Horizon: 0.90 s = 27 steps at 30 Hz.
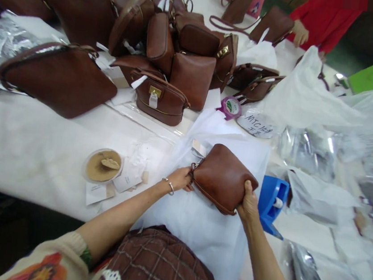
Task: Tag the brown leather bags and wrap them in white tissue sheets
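A small brown leather handbag point(222, 176) is held between my two hands, above white tissue paper point(178, 215) spread on the table. My left hand point(182, 178) is closed on the bag's left end, by its metal ring and strap. A paper tag point(199, 148) sticks out beside that end. At the right end my right hand point(249, 200) grips the bag's corner, thumb on top and fingers underneath, partly hidden. Left of my left arm stands a round tub point(94, 164) of tan paste with a piece lying in it, beside several paper cards point(98, 193).
Many brown bags point(191, 80) are heaped across the back. A purple tape roll point(230, 107) and a blue tape dispenser point(271, 203) lie nearby. Clear plastic bags point(325, 102) cover the right side. Another person's hand point(299, 34), with a red sleeve, touches a bag at the far right.
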Each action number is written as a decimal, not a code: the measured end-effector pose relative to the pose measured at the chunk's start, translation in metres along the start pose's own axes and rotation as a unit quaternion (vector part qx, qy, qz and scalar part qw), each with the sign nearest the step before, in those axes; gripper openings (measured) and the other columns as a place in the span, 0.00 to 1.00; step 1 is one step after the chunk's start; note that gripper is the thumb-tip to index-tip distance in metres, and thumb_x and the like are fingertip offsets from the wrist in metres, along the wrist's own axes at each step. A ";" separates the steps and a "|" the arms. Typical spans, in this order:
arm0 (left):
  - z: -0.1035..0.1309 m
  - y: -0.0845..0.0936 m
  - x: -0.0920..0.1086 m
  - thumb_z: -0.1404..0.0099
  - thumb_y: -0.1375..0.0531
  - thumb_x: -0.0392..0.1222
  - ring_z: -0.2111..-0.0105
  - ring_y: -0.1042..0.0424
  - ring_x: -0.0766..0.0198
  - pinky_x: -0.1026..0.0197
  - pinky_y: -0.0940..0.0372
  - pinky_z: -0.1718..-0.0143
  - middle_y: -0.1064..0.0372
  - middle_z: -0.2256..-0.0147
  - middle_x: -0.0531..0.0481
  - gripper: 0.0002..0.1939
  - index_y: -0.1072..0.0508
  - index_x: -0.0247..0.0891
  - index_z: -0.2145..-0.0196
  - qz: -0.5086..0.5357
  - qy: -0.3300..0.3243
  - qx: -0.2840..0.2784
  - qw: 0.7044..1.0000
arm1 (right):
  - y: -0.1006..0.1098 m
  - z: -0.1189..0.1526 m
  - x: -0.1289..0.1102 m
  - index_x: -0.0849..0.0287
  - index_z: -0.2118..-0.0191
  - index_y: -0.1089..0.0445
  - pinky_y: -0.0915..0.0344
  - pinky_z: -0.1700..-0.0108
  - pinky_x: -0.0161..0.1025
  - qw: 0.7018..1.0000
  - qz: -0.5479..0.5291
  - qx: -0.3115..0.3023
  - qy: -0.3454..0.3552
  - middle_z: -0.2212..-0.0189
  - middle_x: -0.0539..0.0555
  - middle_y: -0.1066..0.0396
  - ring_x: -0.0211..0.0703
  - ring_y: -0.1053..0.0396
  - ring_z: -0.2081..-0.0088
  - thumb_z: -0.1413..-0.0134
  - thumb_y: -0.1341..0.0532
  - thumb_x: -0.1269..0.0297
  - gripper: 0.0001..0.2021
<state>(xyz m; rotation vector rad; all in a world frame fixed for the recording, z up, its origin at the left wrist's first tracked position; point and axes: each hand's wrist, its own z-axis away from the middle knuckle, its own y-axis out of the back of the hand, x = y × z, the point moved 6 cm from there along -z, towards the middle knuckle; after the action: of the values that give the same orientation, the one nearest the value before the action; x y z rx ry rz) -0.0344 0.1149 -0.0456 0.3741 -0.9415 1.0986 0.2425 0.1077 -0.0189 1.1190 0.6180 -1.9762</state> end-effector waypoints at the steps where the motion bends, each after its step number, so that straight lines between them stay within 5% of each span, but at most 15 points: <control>1: 0.001 0.001 -0.001 0.38 0.47 0.30 0.71 0.22 0.62 0.65 0.27 0.70 0.26 0.72 0.49 0.14 0.31 0.34 0.55 0.003 -0.001 -0.002 1.000 | -0.002 0.002 0.001 0.59 0.51 0.31 0.27 0.54 0.47 1.000 -0.004 -0.002 -0.001 0.62 0.52 0.23 0.46 0.25 0.61 0.61 0.28 0.52 0.30; 5: 0.006 0.000 -0.002 0.42 0.43 0.31 0.68 0.22 0.61 0.61 0.26 0.64 0.25 0.71 0.49 0.11 0.28 0.33 0.60 0.016 -0.018 -0.020 0.999 | -0.009 0.009 0.002 0.59 0.54 0.30 0.27 0.56 0.44 1.000 -0.009 -0.009 0.016 0.64 0.50 0.23 0.43 0.26 0.65 0.63 0.27 0.54 0.28; 12: 0.031 -0.007 -0.005 0.42 0.44 0.31 0.60 0.24 0.60 0.58 0.28 0.57 0.24 0.61 0.49 0.19 0.32 0.36 0.52 -0.001 -0.043 -0.021 0.999 | -0.010 0.007 0.008 0.58 0.56 0.29 0.29 0.57 0.42 0.999 0.041 -0.014 0.027 0.65 0.49 0.23 0.44 0.27 0.64 0.65 0.28 0.50 0.28; 15: 0.038 0.000 -0.007 0.44 0.47 0.27 0.64 0.25 0.61 0.60 0.29 0.60 0.26 0.67 0.50 0.17 0.29 0.37 0.58 -0.096 -0.041 0.032 0.994 | -0.010 0.003 -0.006 0.60 0.58 0.27 0.32 0.50 0.46 0.997 0.073 -0.024 0.029 0.64 0.52 0.23 0.47 0.28 0.60 0.68 0.26 0.54 0.28; 18: 0.043 0.020 -0.002 0.45 0.50 0.25 0.60 0.27 0.61 0.60 0.31 0.57 0.29 0.64 0.48 0.15 0.30 0.37 0.65 -0.161 -0.053 0.120 0.978 | -0.017 0.010 -0.045 0.58 0.52 0.28 0.43 0.39 0.54 0.986 0.147 -0.015 0.078 0.56 0.55 0.25 0.54 0.31 0.51 0.78 0.23 0.63 0.37; 22: 0.041 0.049 0.003 0.40 0.51 0.29 0.68 0.27 0.66 0.63 0.29 0.65 0.31 0.64 0.51 0.17 0.35 0.38 0.54 -0.102 -0.037 0.182 0.977 | -0.056 0.048 -0.097 0.50 0.46 0.30 0.60 0.32 0.52 0.929 0.238 -0.038 0.281 0.43 0.53 0.34 0.54 0.45 0.38 0.70 0.24 0.64 0.37; 27: 0.015 0.075 0.024 0.32 0.51 0.40 0.57 0.26 0.63 0.61 0.29 0.57 0.34 0.52 0.45 0.20 0.45 0.40 0.44 0.087 -0.057 0.203 0.974 | -0.122 0.068 -0.067 0.44 0.46 0.30 0.64 0.32 0.56 0.845 0.351 -0.167 0.367 0.44 0.50 0.32 0.54 0.42 0.40 0.53 0.31 0.59 0.26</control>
<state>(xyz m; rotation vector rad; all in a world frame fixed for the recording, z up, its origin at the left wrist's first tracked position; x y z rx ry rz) -0.1044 0.1515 -0.0313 0.7060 -0.8592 1.4485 0.1317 0.1560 0.0778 1.5809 0.7504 -0.7462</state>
